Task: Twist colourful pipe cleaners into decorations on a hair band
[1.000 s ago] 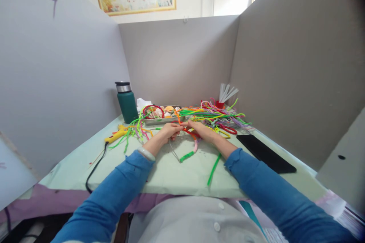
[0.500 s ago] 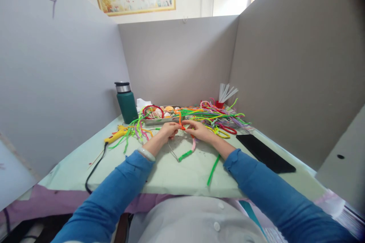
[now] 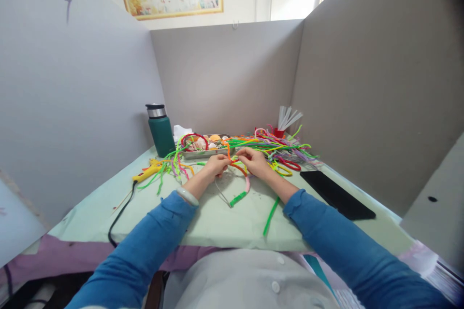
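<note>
Between my hands is a wire hoop (image 3: 238,198) partly wrapped in green, pink and orange pipe cleaner, with a bare wire stretch at its left. My left hand (image 3: 218,166) pinches the hoop's upper part, where an orange pipe cleaner (image 3: 228,149) sticks upward. My right hand (image 3: 253,161) is closed at the orange strand just right of the wrap, thumb and fingertips together. What exactly lies between the right fingertips is too small to see clearly. A loose green pipe cleaner (image 3: 271,216) lies on the table by my right forearm.
Behind my hands stand a metal tray (image 3: 195,154) of shells and a heap of coloured pipe cleaners (image 3: 286,147). To the left are a green bottle (image 3: 161,130) and a yellow glue gun (image 3: 148,172) with a cord. A black flat pad (image 3: 337,194) lies right; partitions enclose the table.
My right hand has moved slightly up and away from my left, uncovering more of the orange wrap. The hoop has shifted a little to the right; my left hand stays nearly in place.
</note>
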Demonstrator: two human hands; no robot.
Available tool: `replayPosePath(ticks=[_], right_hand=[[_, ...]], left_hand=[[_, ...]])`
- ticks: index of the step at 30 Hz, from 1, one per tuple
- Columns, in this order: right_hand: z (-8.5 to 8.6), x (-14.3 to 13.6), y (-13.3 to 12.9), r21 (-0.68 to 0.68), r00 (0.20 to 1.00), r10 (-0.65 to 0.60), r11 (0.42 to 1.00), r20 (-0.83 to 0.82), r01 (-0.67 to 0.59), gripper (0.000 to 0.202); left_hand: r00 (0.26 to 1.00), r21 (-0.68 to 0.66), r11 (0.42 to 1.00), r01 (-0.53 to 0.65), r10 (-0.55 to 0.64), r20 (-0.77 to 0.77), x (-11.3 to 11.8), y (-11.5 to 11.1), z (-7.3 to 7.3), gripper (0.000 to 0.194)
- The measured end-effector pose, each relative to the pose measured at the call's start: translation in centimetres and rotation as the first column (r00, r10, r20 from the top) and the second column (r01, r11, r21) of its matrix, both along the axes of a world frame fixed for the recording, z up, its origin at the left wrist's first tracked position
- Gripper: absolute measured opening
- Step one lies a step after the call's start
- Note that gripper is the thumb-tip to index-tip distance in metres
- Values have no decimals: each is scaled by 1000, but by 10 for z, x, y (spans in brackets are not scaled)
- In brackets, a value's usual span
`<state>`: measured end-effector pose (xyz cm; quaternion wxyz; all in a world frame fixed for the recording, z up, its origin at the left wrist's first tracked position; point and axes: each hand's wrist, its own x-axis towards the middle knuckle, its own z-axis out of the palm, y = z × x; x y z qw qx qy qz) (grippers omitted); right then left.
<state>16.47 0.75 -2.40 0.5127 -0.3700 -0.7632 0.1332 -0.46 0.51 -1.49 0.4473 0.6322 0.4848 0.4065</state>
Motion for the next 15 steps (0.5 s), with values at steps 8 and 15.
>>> replayPosePath(ticks=[8, 15], right_hand=[[2, -5, -9, -34, 990, 104, 994, 91, -101, 20], [-7, 1, -3, 16, 959, -52, 999, 277, 49, 18]], left_hand=[[1000, 9, 1000, -23, 23, -9, -1, 1, 0, 11], [1000, 62, 998, -17, 17, -11, -4, 2, 0, 10]])
